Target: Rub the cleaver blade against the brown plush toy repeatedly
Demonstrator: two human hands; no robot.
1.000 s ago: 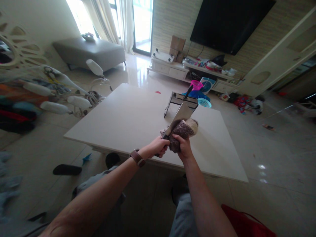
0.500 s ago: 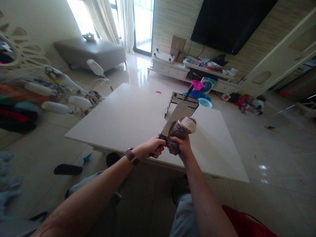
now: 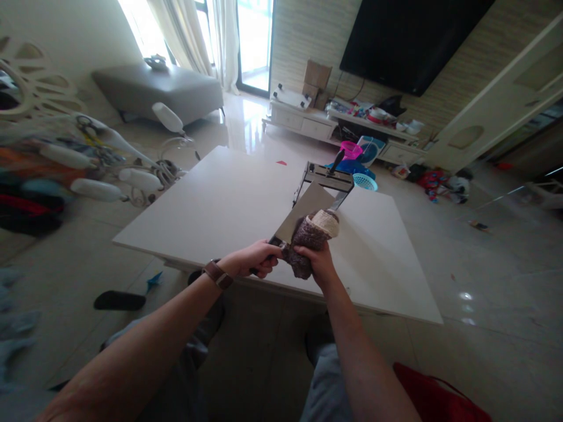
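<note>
My left hand (image 3: 261,259), with a brown-strapped watch on the wrist, is closed around the dark handle of a cleaver (image 3: 305,211). Its broad, flat blade slants up and away over the table. In my right hand (image 3: 320,262) is a bunched brown-and-cream cloth (image 3: 310,240), gripped with the thumb across it. The cloth lies against the lower right side of the blade and hides part of it. Just beyond the blade's tip stands a metal-and-black knife rack (image 3: 323,176), with a black handle (image 3: 338,161) rising from it.
The white table (image 3: 206,205) spreads out under both hands. A red scrap (image 3: 281,163) lies near its far edge. Behind it are a pink basket (image 3: 350,150) and a light-blue basket (image 3: 365,182). A lamp with white shades (image 3: 141,179) reaches in on the left.
Both hands have shifted a little to the left, carrying the cleaver and cloth along. The blade leans further over to the right. The cloth has slid slightly relative to the rack behind.
</note>
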